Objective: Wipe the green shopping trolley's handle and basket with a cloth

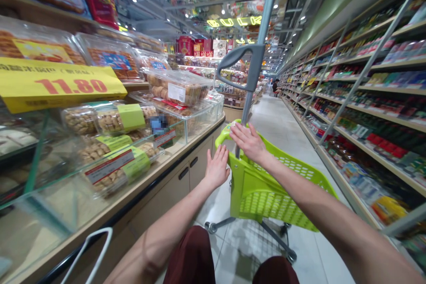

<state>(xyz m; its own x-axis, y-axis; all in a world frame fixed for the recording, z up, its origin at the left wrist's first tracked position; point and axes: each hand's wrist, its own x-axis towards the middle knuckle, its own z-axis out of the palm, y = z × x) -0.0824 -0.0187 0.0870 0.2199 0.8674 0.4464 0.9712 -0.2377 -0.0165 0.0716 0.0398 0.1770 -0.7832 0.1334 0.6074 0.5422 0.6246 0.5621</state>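
Note:
A bright green plastic shopping cart (273, 191) with a perforated basket stands on the floor in front of me. A grey metal pole with a looped grey grip (254, 69) rises from its near end. My right hand (248, 141) lies on the cart's rounded green handle by the pole, palm down, its fingers stretched out. Just left and lower, my left hand (218, 167) has its fingers extended, their tips at the handle's left edge. Neither hand is wrapped around anything that I can see. The undersides of both palms are hidden.
Packaged biscuits (120, 117) fill a glass-edged display counter (173, 159) close on my left, under a yellow price sign (60, 84). Stocked shelves (376, 97) line the right side. A tiled aisle (274, 111) runs ahead, with a person (275, 87) far off.

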